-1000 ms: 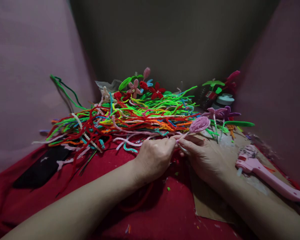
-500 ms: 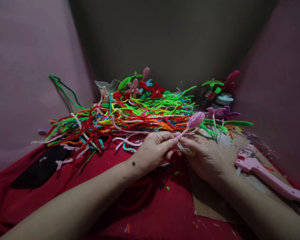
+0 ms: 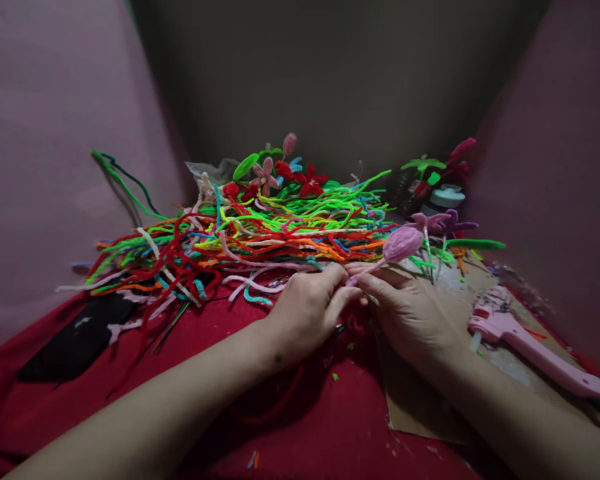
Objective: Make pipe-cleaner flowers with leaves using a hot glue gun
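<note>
A pink pipe-cleaner flower bud (image 3: 403, 245) on a thin pink stem tilts up and to the right between my hands. My left hand (image 3: 310, 303) is closed, with thumb and fingers pinching the lower end of the stem. Just beside it, my right hand (image 3: 405, 307) pinches the same stem between thumb and forefinger, a little nearer the bud. The fingertips of both hands almost meet, and they hide the stem's bottom end.
A heap of coloured pipe cleaners (image 3: 280, 233) lies behind my hands, with red flowers (image 3: 311, 180) on top. A pink glue gun (image 3: 535, 347) rests on cardboard (image 3: 415, 407) at right. A black flat object (image 3: 75, 340) lies at left on the red cloth (image 3: 340, 427).
The bud has shifted right and leans lower. My left hand has rolled over at the wrist. The pale ring-shaped thing seen by my right fingers no longer shows.
</note>
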The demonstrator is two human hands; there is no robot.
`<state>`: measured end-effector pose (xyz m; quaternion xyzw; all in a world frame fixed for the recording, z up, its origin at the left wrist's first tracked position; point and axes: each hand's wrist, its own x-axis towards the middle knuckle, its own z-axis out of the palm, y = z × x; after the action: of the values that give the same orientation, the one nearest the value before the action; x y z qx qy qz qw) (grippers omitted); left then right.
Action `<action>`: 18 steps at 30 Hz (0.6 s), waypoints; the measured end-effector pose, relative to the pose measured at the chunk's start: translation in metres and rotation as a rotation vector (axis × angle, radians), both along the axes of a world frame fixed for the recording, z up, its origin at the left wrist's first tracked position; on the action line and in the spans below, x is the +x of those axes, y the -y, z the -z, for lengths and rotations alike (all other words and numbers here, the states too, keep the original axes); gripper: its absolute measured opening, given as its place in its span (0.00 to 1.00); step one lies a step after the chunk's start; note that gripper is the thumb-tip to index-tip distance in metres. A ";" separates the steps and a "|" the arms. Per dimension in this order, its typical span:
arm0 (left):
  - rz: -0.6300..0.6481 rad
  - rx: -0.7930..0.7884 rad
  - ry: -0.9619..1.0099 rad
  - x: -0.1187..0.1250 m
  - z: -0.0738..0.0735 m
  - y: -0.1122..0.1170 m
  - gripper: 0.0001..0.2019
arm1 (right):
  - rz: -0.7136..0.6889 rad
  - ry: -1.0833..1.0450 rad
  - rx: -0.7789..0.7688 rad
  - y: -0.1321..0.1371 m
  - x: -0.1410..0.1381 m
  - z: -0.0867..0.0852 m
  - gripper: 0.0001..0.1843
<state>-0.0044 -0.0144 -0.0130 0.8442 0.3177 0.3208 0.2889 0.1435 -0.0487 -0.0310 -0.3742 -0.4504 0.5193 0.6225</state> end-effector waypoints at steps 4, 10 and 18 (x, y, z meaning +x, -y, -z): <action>-0.111 0.649 -0.281 -0.002 0.013 -0.001 0.11 | 0.073 0.126 -0.009 0.001 0.000 0.000 0.09; -0.024 0.677 -0.202 -0.005 0.018 -0.006 0.10 | 0.074 0.259 0.045 0.002 0.002 0.001 0.11; -0.020 0.037 0.150 0.002 0.001 -0.002 0.07 | -0.035 0.229 0.052 0.005 0.001 -0.012 0.08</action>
<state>-0.0028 -0.0126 -0.0137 0.8197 0.2976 0.3919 0.2931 0.1440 -0.0540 -0.0194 -0.4067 -0.5385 0.4721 0.5672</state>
